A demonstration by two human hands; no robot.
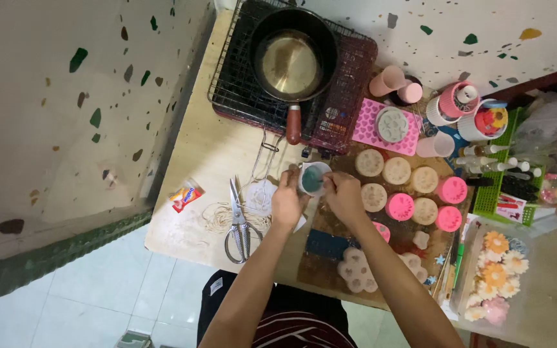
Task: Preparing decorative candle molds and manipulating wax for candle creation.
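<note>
Both hands share the grip, left hand (287,201) closed around a small cup (313,178) of teal liquid, right hand (344,195) pinching its rim; tilting risks spills onto the worktop (211,154) beneath.

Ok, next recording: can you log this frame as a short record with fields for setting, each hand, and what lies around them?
setting: wooden table by a speckled wall, seen from above
left hand: left hand holds a small white cup with teal liquid
right hand: right hand at the cup's rim; whether it holds anything, cannot tell
behind: black saucepan on a wire rack
left of hands: scissors, string, small orange packet
right of hands: round cream and pink moulds, pink heart mould tray, box of flower shapes
</note>
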